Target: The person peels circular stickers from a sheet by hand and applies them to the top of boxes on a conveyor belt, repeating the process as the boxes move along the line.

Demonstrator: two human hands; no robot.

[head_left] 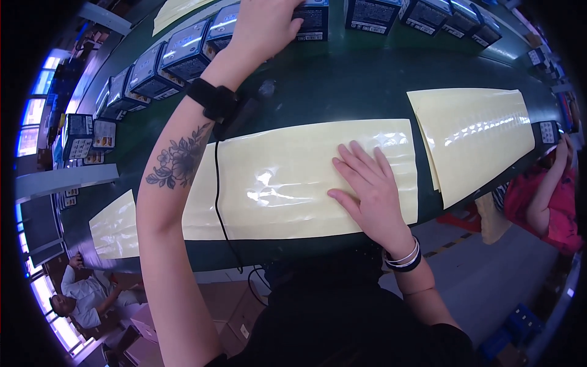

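Note:
My left hand (269, 27) reaches to the far row of dark blue printed boxes. Its thumb is beside the near face of a box (313, 24), and the upper frame edge cuts off most of the fingers, so its grip cannot be made out. My right hand (370, 196) lies flat, fingers spread, on a glossy pale yellow sheet (293, 183) in front of me. Holding nothing, it presses near the sheet's right end. My left forearm crosses over the sheet's left part and hides some of it.
More yellow sheets (477, 134) lie stacked to the right; another (116, 229) is at the left. Boxes (186, 49) line the far side of the green table (342, 79). A black cable (217, 189) hangs across the sheet. One person sits lower left, another works at right.

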